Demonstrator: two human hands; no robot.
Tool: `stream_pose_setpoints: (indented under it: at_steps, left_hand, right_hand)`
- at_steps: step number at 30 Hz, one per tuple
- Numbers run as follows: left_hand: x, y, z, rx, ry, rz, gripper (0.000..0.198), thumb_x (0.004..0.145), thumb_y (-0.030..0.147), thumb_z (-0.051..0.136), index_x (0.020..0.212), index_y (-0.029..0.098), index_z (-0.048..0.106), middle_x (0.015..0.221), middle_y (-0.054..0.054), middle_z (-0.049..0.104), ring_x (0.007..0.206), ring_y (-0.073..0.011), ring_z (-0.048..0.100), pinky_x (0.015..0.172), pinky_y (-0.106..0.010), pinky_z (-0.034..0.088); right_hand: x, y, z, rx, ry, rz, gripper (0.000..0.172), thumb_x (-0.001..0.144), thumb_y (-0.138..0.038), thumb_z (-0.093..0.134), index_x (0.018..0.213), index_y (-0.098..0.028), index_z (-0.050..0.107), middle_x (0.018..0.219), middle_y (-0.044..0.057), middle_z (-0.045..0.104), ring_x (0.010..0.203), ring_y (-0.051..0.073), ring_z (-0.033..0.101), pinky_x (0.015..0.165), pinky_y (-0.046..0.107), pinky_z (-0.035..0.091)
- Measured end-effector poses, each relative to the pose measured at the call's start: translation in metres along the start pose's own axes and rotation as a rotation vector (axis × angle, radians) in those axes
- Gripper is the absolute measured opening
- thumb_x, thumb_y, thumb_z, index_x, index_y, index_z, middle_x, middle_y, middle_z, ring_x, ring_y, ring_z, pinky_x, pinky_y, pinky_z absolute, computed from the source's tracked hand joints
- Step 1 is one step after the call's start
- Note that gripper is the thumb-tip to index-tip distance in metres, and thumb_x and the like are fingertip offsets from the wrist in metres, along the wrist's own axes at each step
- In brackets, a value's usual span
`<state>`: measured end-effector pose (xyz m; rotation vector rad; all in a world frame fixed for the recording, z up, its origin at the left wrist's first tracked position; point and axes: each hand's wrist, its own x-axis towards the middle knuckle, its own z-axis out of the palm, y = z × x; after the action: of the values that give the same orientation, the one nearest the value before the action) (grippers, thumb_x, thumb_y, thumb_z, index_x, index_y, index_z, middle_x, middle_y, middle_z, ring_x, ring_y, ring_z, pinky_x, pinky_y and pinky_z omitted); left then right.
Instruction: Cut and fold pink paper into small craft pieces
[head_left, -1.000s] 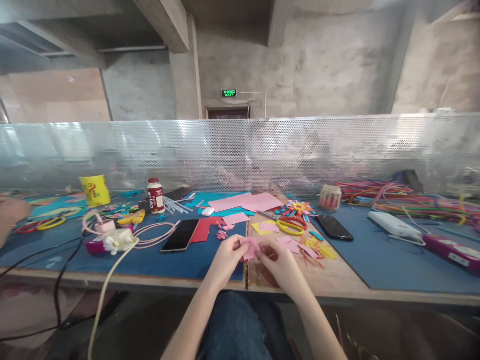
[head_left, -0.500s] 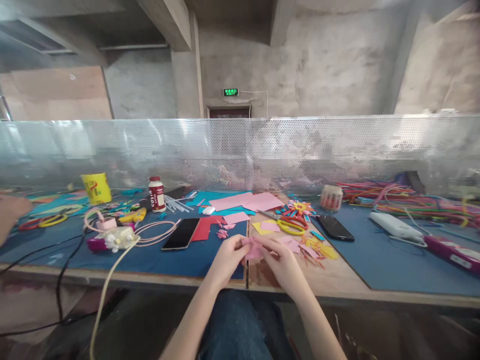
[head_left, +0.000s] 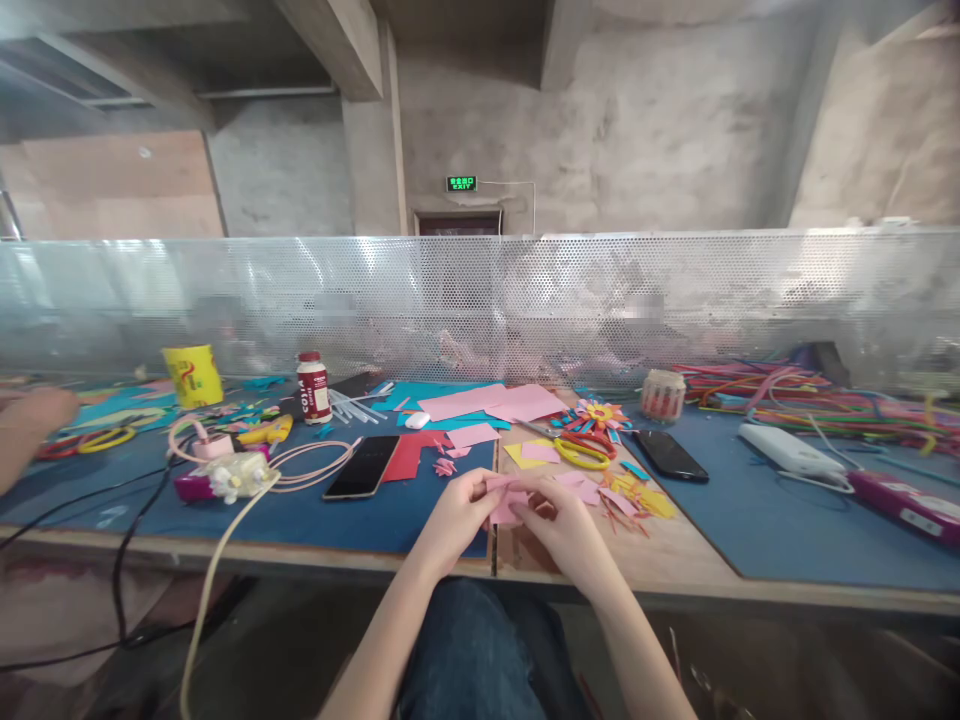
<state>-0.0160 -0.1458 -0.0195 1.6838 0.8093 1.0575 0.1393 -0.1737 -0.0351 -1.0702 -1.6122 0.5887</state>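
Observation:
A small piece of pink paper (head_left: 504, 508) is pinched between both hands above the table's near edge. My left hand (head_left: 459, 515) grips its left side, fingers closed. From the other side my right hand (head_left: 556, 512) holds its upper right part, fingertips partly hiding it. Beyond the hands lie small pink paper scraps (head_left: 444, 467) and a pink sheet (head_left: 472, 436). Scissors with red and yellow handles (head_left: 585, 455) rest by a yellow and pink paper pair. Yellow paper pieces (head_left: 651, 498) lie right of my right hand, among thin orange strips.
Left are a phone (head_left: 364, 468), a coffee bottle (head_left: 313, 388), a yellow tub (head_left: 193, 376) and cables. Another phone (head_left: 670, 456), a jar (head_left: 663, 396), a paper flower (head_left: 598, 414) and a glue gun (head_left: 791, 455) lie right. Another person's hand (head_left: 37, 425) shows far left.
The pink paper between my fingers now hangs flatter and shows more of its lower part. My hands barely moved. The other person's hand at far left reaches further into view.

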Motion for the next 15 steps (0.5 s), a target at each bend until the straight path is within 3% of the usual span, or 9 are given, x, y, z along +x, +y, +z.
stream_pose_setpoints:
  at_steps: [9,15]
  left_hand:
    - [0.0015,-0.0055,-0.0004,-0.041,0.007,-0.033,0.026,0.076,0.026,0.057,0.100,0.015,0.058,0.087,-0.007,0.066,0.073,-0.0151,0.057,0.061,-0.023,0.040]
    - [0.0004,-0.0071,-0.0013,-0.023,0.040,-0.037,0.024,0.078,0.028,0.055,0.098,0.015,0.059,0.082,-0.005,0.066,0.065,-0.0129,0.055,0.056,-0.022,0.038]
  right_hand:
    - [-0.0004,0.0045,0.0018,0.024,0.060,-0.006,0.020,0.075,-0.025,0.055,0.092,-0.019,0.065,0.090,0.005,0.065,0.076,0.016,0.058,0.065,0.027,0.046]
    - [0.0003,0.0091,0.0048,-0.017,0.059,-0.020,0.018,0.075,-0.024,0.054,0.088,-0.020,0.066,0.081,0.004,0.065,0.072,0.016,0.058,0.061,0.027,0.047]
